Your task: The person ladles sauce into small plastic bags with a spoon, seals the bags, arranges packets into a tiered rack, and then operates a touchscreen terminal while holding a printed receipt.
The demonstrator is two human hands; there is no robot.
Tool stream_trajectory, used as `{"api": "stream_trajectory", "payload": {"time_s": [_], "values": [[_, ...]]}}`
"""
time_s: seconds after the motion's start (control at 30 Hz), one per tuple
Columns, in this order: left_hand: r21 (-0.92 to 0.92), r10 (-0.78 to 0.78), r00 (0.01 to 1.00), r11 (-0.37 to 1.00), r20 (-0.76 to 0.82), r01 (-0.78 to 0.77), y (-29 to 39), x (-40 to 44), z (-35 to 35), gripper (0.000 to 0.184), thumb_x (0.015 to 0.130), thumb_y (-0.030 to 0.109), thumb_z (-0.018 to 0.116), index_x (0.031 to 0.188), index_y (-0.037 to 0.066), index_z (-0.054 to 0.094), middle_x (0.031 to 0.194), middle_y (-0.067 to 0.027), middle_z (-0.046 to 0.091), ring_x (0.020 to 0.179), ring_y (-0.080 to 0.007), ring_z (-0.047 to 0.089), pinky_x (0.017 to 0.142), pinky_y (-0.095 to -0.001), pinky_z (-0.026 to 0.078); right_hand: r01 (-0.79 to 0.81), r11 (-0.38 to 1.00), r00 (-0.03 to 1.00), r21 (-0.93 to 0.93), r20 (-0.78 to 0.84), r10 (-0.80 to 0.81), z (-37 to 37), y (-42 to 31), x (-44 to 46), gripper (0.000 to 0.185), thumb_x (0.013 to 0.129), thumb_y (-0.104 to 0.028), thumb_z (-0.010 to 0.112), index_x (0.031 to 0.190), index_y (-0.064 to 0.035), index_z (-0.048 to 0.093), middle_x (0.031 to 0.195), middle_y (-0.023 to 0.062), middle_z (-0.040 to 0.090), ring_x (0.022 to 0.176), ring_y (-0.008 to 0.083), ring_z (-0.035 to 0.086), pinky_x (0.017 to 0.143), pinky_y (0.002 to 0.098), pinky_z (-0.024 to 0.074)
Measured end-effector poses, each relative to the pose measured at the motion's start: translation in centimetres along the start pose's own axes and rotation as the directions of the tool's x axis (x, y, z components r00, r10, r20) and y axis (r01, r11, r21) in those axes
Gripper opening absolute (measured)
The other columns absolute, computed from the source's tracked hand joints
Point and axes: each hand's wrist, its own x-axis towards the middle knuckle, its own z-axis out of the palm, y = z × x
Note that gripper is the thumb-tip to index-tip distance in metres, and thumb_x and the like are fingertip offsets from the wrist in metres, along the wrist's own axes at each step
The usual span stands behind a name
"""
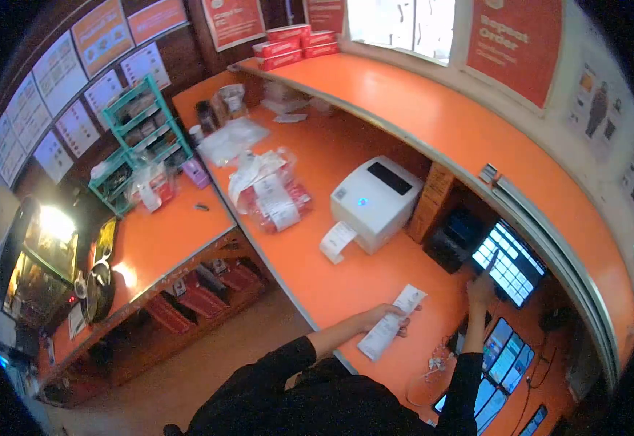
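Note:
A long white printed receipt [381, 337] is held in my left hand [387, 318] above the orange counter, its fingers wrapped round the middle of the strip. My right hand [481, 288] is raised at a lit touchscreen [507, 263], with one finger stretched out over the display; whether it touches the glass is hard to tell. A white label printer [376, 198] stands beyond my left hand, a curled paper strip [337, 241] hanging from its front. Several phones [507, 356] with lit screens lie below my right hand.
Plastic bags with red packages [272, 198] lie left of the printer. A black device [455, 240] stands beside the touchscreen. An orange shelf [404, 94] overhangs the counter's back. Cables and earphones [435, 365] lie near the phones. A green rack [146, 123] stands on the left counter.

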Motion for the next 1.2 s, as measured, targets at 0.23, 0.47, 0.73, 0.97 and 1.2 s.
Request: {"api": "stream_trajectory", "payload": {"time_s": [0.23, 0.47, 0.73, 0.97, 1.2], "values": [[0.029, 0.021, 0.998, 0.999, -0.066, -0.019, -0.3, 0.1, -0.2, 0.049, 0.086, 0.020, 0.050, 0.133, 0.008, 0.040, 0.072, -0.0072, 0.053, 0.068, -0.0189, 0.055, 0.076, -0.0371, 0.050, 0.020, 0.995, 0.996, -0.093, -0.089, -0.028, 3.2, 2.8, 1.3, 0.101, 0.073, -0.012, 0.066, 0.145, -0.0070, -0.005, 0.081, 0.0312, 0.061, 0.079, 0.0459, 0.061, 0.070, 0.0510, 0.0516], [0.050, 0.049, 0.998, 0.998, -0.039, -0.047, 0.0, -0.5, 0.8, 0.041, 0.087, 0.020, 0.048, 0.126, 0.008, 0.045, 0.071, -0.0082, 0.053, 0.070, -0.0219, 0.054, 0.077, -0.0381, 0.046, -0.002, 0.990, 0.992, -0.141, -0.127, -0.016, 3.4, 2.3, 1.6, 0.109, 0.073, -0.017, 0.073, 0.145, -0.0074, -0.008, 0.083, 0.0293, 0.062, 0.077, 0.0442, 0.062, 0.067, 0.0485, 0.0531], [0.055, -0.006, 0.999, 0.998, -0.047, 0.009, 0.2, -0.4, 0.5, 0.042, 0.088, 0.021, 0.047, 0.128, 0.008, 0.045, 0.072, -0.0087, 0.053, 0.069, -0.0212, 0.053, 0.077, -0.0380, 0.046, 0.048, 0.992, 0.991, -0.115, -0.120, -0.061, 4.9, 3.7, 2.3, 0.108, 0.071, -0.009, 0.069, 0.146, -0.0118, -0.008, 0.081, 0.0279, 0.063, 0.075, 0.0439, 0.062, 0.067, 0.0494, 0.0518], [0.075, 0.028, 0.998, 0.997, -0.047, -0.024, 0.0, -0.5, 0.6, 0.040, 0.088, 0.023, 0.048, 0.124, 0.006, 0.049, 0.075, -0.0100, 0.057, 0.072, -0.0232, 0.060, 0.076, -0.0391, 0.049, 0.030, 0.998, 0.990, -0.056, -0.134, -0.037, 2.2, 1.2, 1.2, 0.099, 0.079, -0.025, 0.066, 0.147, -0.0098, -0.005, 0.071, 0.0265, 0.061, 0.066, 0.0440, 0.060, 0.061, 0.0503, 0.0494], [0.070, -0.108, 0.884, 0.985, -0.455, 0.156, 0.1, -0.5, -1.1, 0.035, 0.084, 0.023, 0.056, 0.110, -0.001, 0.056, 0.089, -0.0160, 0.065, 0.076, -0.0258, 0.066, 0.070, -0.0397, 0.055, -0.065, 0.997, 0.994, -0.037, -0.095, 0.061, 2.7, 1.8, 0.2, 0.099, 0.079, -0.024, 0.066, 0.147, -0.0150, -0.006, 0.078, 0.0284, 0.061, 0.072, 0.0447, 0.061, 0.064, 0.0510, 0.0505]]}}
